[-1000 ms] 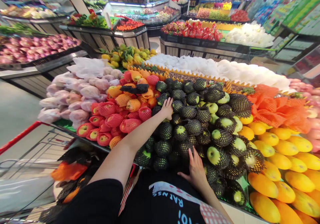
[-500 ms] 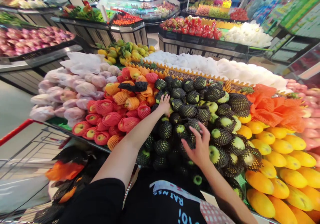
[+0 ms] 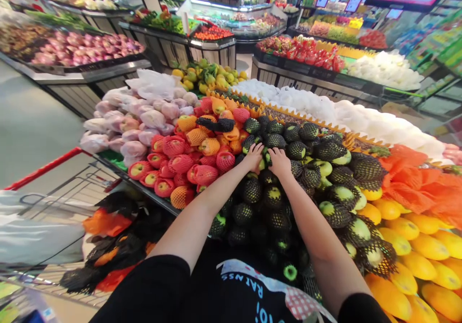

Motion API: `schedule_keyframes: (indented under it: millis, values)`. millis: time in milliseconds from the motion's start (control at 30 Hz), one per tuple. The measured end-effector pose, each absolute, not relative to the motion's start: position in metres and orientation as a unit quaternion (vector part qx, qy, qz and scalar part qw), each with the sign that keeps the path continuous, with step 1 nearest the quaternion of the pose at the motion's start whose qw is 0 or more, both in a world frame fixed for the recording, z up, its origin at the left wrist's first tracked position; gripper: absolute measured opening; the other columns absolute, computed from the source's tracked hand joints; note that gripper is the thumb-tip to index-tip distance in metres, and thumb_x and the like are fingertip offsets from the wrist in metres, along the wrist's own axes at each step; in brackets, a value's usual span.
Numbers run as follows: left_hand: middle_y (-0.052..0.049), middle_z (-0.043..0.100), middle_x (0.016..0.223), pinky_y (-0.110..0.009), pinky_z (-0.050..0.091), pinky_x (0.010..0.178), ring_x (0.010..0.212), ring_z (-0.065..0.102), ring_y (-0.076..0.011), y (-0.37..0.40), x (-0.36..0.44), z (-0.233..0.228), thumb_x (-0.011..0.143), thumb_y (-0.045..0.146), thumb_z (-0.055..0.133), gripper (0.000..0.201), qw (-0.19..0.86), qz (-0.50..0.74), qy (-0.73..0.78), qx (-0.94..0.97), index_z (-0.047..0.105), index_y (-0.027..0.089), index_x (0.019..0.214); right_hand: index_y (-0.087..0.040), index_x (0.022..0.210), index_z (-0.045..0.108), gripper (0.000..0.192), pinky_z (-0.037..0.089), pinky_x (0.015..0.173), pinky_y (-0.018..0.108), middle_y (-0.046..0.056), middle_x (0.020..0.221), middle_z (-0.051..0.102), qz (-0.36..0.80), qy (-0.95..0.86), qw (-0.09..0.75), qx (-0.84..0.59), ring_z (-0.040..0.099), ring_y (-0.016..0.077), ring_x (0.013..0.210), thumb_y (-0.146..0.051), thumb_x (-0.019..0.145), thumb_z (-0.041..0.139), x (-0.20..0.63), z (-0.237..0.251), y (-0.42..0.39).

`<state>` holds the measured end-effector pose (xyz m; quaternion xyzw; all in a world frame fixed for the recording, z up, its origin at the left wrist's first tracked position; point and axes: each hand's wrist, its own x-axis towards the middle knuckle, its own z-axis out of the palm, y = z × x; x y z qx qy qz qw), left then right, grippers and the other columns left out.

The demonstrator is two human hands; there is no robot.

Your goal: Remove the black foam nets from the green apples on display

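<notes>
A heap of green fruit in black foam nets (image 3: 285, 188) fills the middle of the display stand. My left hand (image 3: 253, 157) rests on netted fruit at the heap's upper left edge, fingers curled over one piece. My right hand (image 3: 278, 161) lies right beside it, palm down on the neighbouring fruit. Both arms stretch forward from my black shirt. What the fingers close around is hidden by the hands.
Red and orange netted fruit (image 3: 187, 161) lie left of the heap, pink wrapped fruit (image 3: 126, 121) farther left. Yellow mangoes (image 3: 415, 246) sit at the right, orange nets (image 3: 407, 178) above them. A red-handled trolley (image 3: 54, 202) with loose nets stands at my left. More produce stands line the back.
My right hand has moved from the heap's near side up and left, next to my left hand. The left hand has stayed at about the same fruit. The view shifted right.
</notes>
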<state>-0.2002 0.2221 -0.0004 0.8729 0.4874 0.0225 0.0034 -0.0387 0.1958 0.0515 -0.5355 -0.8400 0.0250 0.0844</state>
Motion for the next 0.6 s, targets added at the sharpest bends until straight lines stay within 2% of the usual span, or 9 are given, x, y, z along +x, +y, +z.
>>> schedule_keyframes:
  millis: [100,267,333,433,500,600]
  values:
    - [-0.024,0.029,0.159,-0.051,0.002,0.124,0.151,0.013,-0.0397,0.221,-0.200,0.004,0.051,0.037,0.083,0.083,0.023,0.027,0.491,0.870,0.064,0.003,0.124,-0.019,0.130,0.050,0.064,0.052,0.079,0.039,0.014,0.130,0.054,0.020,-0.835,0.107,-0.540,0.045,0.0334,0.115,-0.013,0.070,0.074,-0.033,0.052,0.193]
    - [-0.023,0.027,0.160,-0.055,0.004,0.123,0.149,0.016,-0.0429,0.222,-0.213,0.014,0.048,0.041,0.088,0.081,0.094,0.108,0.491,0.859,0.066,0.006,0.117,-0.015,0.127,0.047,0.060,0.047,0.092,0.042,0.015,0.128,0.051,0.013,-0.813,0.175,-0.556,0.047,0.0318,0.112,-0.023,0.073,0.072,-0.024,0.054,0.196]
    - [-0.022,0.034,0.156,-0.054,0.010,0.123,0.146,0.026,-0.0414,0.225,-0.224,0.017,0.047,0.043,0.089,0.079,0.149,0.168,0.475,0.851,0.067,0.008,0.115,-0.013,0.126,0.044,0.061,0.045,0.095,0.044,0.017,0.127,0.049,0.013,-0.798,0.209,-0.565,0.048,0.0320,0.112,-0.028,0.074,0.071,-0.020,0.054,0.199]
    - [-0.022,0.044,0.148,-0.047,0.029,0.118,0.136,0.044,-0.0371,0.227,-0.241,0.020,0.046,0.043,0.090,0.078,0.259,0.265,0.431,0.823,0.067,0.010,0.113,-0.015,0.125,0.041,0.063,0.044,0.095,0.046,0.016,0.125,0.048,0.020,-0.785,0.247,-0.567,0.048,0.0332,0.112,-0.029,0.072,0.071,-0.017,0.052,0.202]
    - [-0.020,0.054,0.139,-0.045,0.038,0.111,0.126,0.054,-0.0342,0.225,-0.253,0.024,0.046,0.042,0.090,0.080,0.333,0.323,0.413,0.784,0.065,0.011,0.116,-0.017,0.125,0.042,0.064,0.046,0.093,0.047,0.016,0.125,0.048,0.023,-0.790,0.245,-0.561,0.048,0.0342,0.111,-0.028,0.069,0.071,-0.018,0.050,0.201]
    - [-0.014,0.066,0.122,-0.046,0.044,0.104,0.113,0.061,-0.0302,0.213,-0.269,0.031,0.050,0.037,0.088,0.077,0.436,0.397,0.408,0.697,0.063,0.013,0.119,-0.020,0.125,0.046,0.062,0.049,0.090,0.046,0.014,0.128,0.050,0.027,-0.824,0.203,-0.529,0.047,0.0339,0.113,-0.026,0.068,0.071,-0.023,0.047,0.196]
